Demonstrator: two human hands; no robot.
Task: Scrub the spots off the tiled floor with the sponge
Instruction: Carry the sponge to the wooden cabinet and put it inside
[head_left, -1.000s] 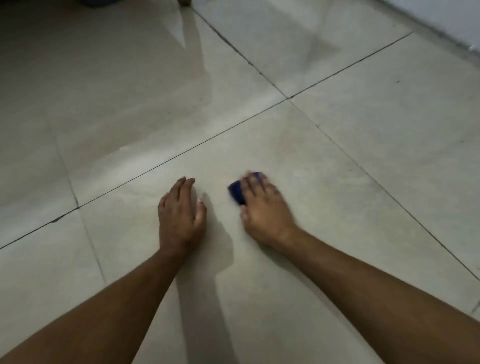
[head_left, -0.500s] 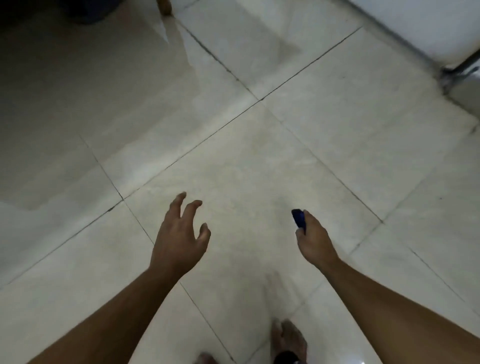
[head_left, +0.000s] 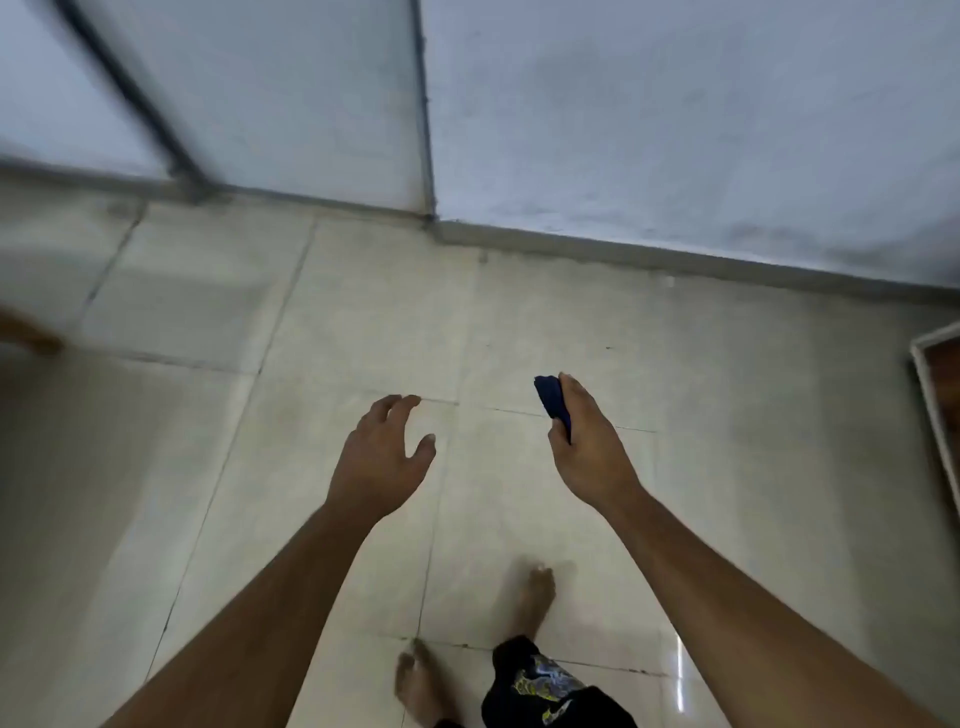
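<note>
Head view: I'm standing, both arms out over the tiled floor (head_left: 519, 332). My right hand (head_left: 589, 447) is clamped on the dark blue sponge (head_left: 553, 405), thumb on top, sponge held up in the air, clear of the tiles. My left hand (head_left: 382, 457) holds nothing, fingers spread and curled loosely, palm down, also off the floor. The two hands are well apart. My bare feet (head_left: 535, 597) on the tiles below, black shorts (head_left: 540, 686) with a yellow print at bottom edge. Pale wall (head_left: 675, 114) ahead, meeting the floor at a grey skirting. A few small dark specks on tiles near the wall. Frame is motion-blurred, left side worst.
</note>
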